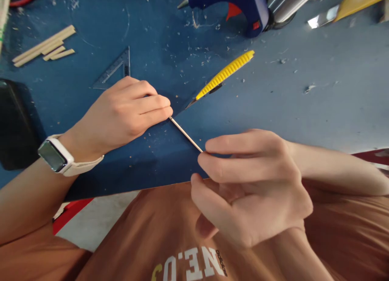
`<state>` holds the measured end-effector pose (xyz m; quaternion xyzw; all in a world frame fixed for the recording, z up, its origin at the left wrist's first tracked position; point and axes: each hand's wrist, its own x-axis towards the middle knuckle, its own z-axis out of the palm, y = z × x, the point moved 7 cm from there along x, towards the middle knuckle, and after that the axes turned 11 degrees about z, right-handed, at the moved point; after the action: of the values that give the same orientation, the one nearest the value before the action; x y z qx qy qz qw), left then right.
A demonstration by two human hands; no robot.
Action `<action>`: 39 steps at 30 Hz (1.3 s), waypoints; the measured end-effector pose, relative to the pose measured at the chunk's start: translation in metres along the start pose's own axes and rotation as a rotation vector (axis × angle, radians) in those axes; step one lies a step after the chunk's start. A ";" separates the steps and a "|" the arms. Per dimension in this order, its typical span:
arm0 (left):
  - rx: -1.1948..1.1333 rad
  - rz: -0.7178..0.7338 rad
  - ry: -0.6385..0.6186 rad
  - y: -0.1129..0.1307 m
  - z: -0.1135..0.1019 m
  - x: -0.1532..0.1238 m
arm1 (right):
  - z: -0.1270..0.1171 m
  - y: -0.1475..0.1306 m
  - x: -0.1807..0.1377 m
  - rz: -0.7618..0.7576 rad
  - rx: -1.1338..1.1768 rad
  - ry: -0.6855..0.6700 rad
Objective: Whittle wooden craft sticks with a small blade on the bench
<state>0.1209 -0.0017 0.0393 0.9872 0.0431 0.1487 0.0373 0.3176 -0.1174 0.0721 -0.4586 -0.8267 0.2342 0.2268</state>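
Observation:
A thin wooden stick point(186, 134) spans between my two hands above the blue table point(304, 103). My left hand point(124, 113), with a white smartwatch point(56, 155) on its wrist, pinches the stick's far end with closed fingers. My right hand point(246, 184) pinches the near end between thumb and fingers, close to my orange shirt. A yellow utility knife point(225, 73) lies on the table just beyond the stick, its blade tip pointing toward my left hand.
A clear set square point(114, 68) lies behind my left hand. Several wooden sticks point(45, 48) sit at the far left. A blue glue gun point(240, 3) lies at the top, a yellow tool point(349, 7) at top right, a black object point(15, 123) at left.

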 end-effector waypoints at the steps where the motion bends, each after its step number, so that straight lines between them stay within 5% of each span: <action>1: 0.005 0.017 0.008 0.001 -0.001 0.001 | -0.003 0.002 -0.001 -0.007 -0.010 0.046; 4: 0.025 0.035 -0.001 0.002 0.000 0.004 | -0.007 -0.001 -0.006 -0.161 -0.025 0.145; 11: 0.005 0.021 0.024 0.003 -0.002 0.002 | -0.003 -0.004 0.002 -0.115 -0.058 0.123; 16: -0.034 -0.045 -0.042 -0.002 0.003 -0.002 | -0.026 0.004 0.032 -0.777 -0.176 0.323; 18: 0.018 -0.003 -0.001 0.001 0.000 0.000 | -0.039 0.029 0.056 -0.758 -0.289 0.384; 21: 0.033 -0.006 0.001 0.001 0.001 0.002 | -0.049 0.067 0.082 -0.683 -0.429 0.185; 25: -0.125 -0.150 -0.069 -0.009 0.010 -0.002 | -0.059 0.114 0.095 -0.381 -0.315 -0.063; 32: -0.199 -0.195 -0.099 -0.011 0.019 -0.006 | -0.044 0.115 0.093 -0.411 -0.240 -0.031; 39: -0.030 -0.139 -0.174 -0.006 0.017 0.004 | -0.020 0.099 0.098 -0.347 -0.103 -0.054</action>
<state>0.1295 0.0035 0.0235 0.9904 0.1056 0.0603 0.0661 0.3469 0.0176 0.0443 -0.3138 -0.9101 0.1610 0.2177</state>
